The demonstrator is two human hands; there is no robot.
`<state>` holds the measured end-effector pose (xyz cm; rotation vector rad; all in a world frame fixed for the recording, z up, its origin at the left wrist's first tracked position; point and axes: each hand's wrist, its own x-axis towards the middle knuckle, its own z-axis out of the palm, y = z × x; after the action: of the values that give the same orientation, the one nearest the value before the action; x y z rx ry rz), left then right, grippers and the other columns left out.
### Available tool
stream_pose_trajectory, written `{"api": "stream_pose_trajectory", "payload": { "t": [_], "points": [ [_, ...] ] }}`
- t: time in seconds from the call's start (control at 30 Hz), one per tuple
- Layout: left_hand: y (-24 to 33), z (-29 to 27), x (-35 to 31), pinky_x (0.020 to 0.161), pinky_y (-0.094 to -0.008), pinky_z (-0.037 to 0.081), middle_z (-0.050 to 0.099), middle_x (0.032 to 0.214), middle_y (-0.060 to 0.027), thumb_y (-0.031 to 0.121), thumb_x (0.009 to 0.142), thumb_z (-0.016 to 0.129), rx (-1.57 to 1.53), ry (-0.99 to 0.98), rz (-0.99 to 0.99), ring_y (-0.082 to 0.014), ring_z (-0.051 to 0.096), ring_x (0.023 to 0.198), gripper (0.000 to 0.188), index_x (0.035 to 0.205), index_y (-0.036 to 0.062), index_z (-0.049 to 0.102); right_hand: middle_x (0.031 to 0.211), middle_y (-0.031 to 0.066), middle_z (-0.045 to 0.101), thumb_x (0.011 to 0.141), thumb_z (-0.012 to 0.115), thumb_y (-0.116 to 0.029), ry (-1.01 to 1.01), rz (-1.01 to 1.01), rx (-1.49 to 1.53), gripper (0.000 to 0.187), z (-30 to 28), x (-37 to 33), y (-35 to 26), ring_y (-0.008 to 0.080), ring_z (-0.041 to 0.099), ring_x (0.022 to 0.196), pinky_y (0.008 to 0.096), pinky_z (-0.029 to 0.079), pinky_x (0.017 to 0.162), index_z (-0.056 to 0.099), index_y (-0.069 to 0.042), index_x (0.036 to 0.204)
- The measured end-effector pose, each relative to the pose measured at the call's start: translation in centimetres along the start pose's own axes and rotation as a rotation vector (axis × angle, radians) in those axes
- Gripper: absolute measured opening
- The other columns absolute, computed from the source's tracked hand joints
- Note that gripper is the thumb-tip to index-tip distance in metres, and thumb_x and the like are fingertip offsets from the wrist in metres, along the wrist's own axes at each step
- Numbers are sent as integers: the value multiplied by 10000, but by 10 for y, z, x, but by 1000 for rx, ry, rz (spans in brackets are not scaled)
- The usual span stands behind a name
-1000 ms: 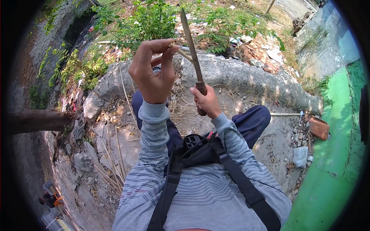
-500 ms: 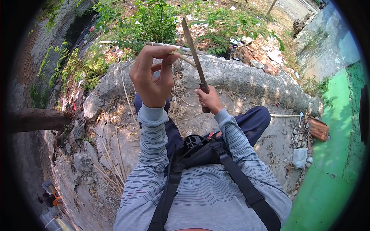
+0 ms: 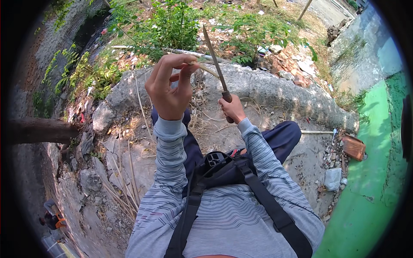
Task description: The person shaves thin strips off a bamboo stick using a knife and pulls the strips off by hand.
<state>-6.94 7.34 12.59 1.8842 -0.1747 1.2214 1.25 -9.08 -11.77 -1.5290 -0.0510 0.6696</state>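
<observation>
My left hand [image 3: 171, 86] is raised in front of me, thumb and fingertips pinching a thin pale strip [image 3: 209, 71] that looks like split bamboo or cane. The strip slants to the right and down toward the knife blade. My right hand [image 3: 233, 109] is wrapped round the brown handle of a long knife [image 3: 215, 59]. Its dark blade points up and away, tilted slightly left. Where the strip meets the blade, they appear to touch or nearly so.
Thin strips [image 3: 122, 187] lie on the ground at my left. Curled shavings [image 3: 201, 118] are scattered between my legs. A low concrete ridge [image 3: 266, 84] crosses ahead, with plants beyond. At right are an orange-brown tray [image 3: 354, 147] and a green-painted surface [image 3: 365, 189]. Another person [image 3: 53, 217] is far left.
The knife has moved slightly downward and toward me, its tip now lower in the picture. My left hand stays nearly in place, still pinching the strip.
</observation>
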Motion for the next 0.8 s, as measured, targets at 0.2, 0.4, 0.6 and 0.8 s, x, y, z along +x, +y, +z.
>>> {"api": "stream_pose_trajectory", "payload": {
  "t": [0.2, 0.4, 0.6, 0.8],
  "points": [
    [10, 2, 2, 583, -251, 590, 697, 903, -67, -29, 852, 709, -32, 17, 18, -134, 700, 807, 121, 951, 40, 691, 564, 21, 547, 841, 658, -150, 106, -291, -141, 217, 2, 16, 32, 122, 503, 444, 315, 389, 426, 551, -34, 692],
    [3, -10, -3, 598, -234, 612, 689, 913, -70, 13, 863, 732, 30, 23, -5, -118, 684, 822, 104, 960, 21, 694, 552, 21, 544, 828, 665, -174, 77, 54, -43, 231, -14, 48, 64, 119, 492, 426, 294, 389, 409, 538, -42, 688],
    [-11, -21, -12, 995, -413, 541, 578, 1320, -155, 123, 789, 827, -162, -12, -82, -263, 589, 1215, 645, 1347, 31, 517, 585, 25, 568, 823, 661, -205, 111, -60, -267, 207, -22, 49, 72, 128, 536, 482, 316, 421, 450, 592, -28, 742],
    [-67, -15, -77, 1036, -458, 480, 385, 1509, -189, 351, 714, 881, -16, -406, -415, -308, 444, 1366, 970, 1469, 29, 366, 592, 88, 585, 804, 676, -235, 174, -206, -438, 256, -24, 42, 91, 183, 578, 562, 375, 453, 557, 606, 7, 763]
  ]
}}
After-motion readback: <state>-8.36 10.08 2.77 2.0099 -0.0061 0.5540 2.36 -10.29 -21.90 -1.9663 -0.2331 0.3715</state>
